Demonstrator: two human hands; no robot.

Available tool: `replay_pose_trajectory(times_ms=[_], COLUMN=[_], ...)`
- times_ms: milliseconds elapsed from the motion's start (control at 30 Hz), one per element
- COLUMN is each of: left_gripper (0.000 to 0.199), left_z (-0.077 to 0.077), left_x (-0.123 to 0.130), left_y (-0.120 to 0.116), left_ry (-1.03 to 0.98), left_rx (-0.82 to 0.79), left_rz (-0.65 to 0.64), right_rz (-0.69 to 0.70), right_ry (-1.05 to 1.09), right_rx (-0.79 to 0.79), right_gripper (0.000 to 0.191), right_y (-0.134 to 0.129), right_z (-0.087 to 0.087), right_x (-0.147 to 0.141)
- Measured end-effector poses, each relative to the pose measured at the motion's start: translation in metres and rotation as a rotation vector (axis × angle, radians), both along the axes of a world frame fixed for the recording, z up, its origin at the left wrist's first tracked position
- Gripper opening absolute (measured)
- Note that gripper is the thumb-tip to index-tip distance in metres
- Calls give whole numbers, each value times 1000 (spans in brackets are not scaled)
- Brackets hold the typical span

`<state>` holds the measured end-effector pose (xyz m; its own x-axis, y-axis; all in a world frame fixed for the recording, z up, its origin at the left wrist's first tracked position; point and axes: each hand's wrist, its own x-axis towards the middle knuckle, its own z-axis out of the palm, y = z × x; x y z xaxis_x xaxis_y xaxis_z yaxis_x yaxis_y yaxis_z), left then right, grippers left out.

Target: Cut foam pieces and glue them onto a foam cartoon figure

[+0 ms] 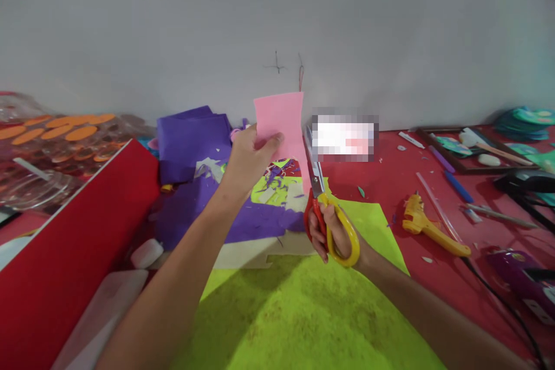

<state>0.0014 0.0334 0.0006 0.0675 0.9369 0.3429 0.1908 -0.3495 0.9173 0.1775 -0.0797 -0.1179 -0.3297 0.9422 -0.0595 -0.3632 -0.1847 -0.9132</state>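
Note:
A pink sheet (284, 118) is pinched between the thumb and fingers of my left hand (254, 156), raised above the work surface. Down its right side runs a narrow pink strip. My right hand (332, 234) grips scissors (342, 237) with one red and one yellow handle loop. Their blades point up, right beside the sheet's right edge. Below both hands lie purple sheets (191, 147), small scraps and a large yellow-green sheet (277, 312).
To the right on the red table (381, 179) are a yellow glue gun (433, 231) with a cord, pens and a brown frame (468, 165). A red panel (82, 243) and clear containers with orange discs (65, 127) stand left. A grey wall (195, 40) rises behind.

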Motion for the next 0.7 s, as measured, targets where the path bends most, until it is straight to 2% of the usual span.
replay_pose_trajectory(times_ms=[133,267,400,467,633,700], left_gripper=[11,21,28,27,38,40], left_z=[2,1,-6,-11,-19,-23], left_x=[0,-2,0,4,10,9], left_y=[1,1,-3,-7,-13,-10], left_ry=[-94,-116,95,225,478,510], left_rx=[-61,-186,-335,-335,-303,-325], left_rz=[-29,-181,-386,-470,-518,-572], right_rz=[-38,-159,-252,-282,-359,-376], right_ry=[11,-53,-139,-166,-286,-289], right_rx=[-3,74,150,161,130,137], right_gripper=[70,66,57,55,46,43], right_y=[1,1,0,0,1,1], right_z=[2,10,21,25,26,23], right_x=[-1,1,3,3,2,2])
